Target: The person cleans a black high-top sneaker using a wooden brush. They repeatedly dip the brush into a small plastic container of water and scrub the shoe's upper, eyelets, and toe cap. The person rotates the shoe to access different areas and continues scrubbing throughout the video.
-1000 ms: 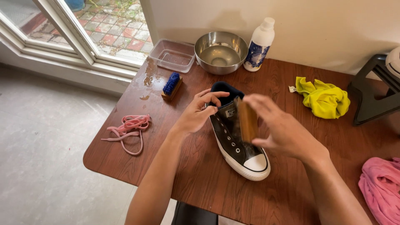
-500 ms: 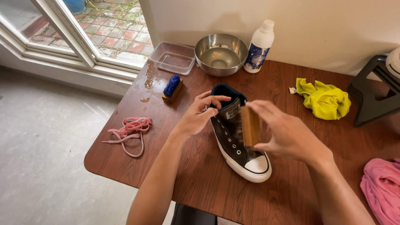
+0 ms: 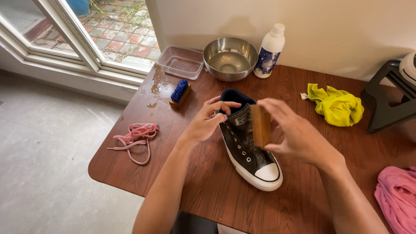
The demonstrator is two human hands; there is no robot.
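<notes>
A black high-top sneaker with a white toe cap and no laces lies on the brown wooden table. My left hand grips the sneaker's collar and tongue and holds it steady. My right hand is closed on a wooden-backed brush, held upright over the sneaker's lace area. The brush bristles face the shoe and are mostly hidden.
Pink laces lie at the table's left edge. A blue-bristled brush sits by a wet patch. A clear plastic tub, steel bowl and white bottle stand at the back. Yellow cloth and pink cloth lie right.
The wooden brush in my right hand has shifted slightly along the top of the sneaker. My left hand keeps its hold on the collar.
</notes>
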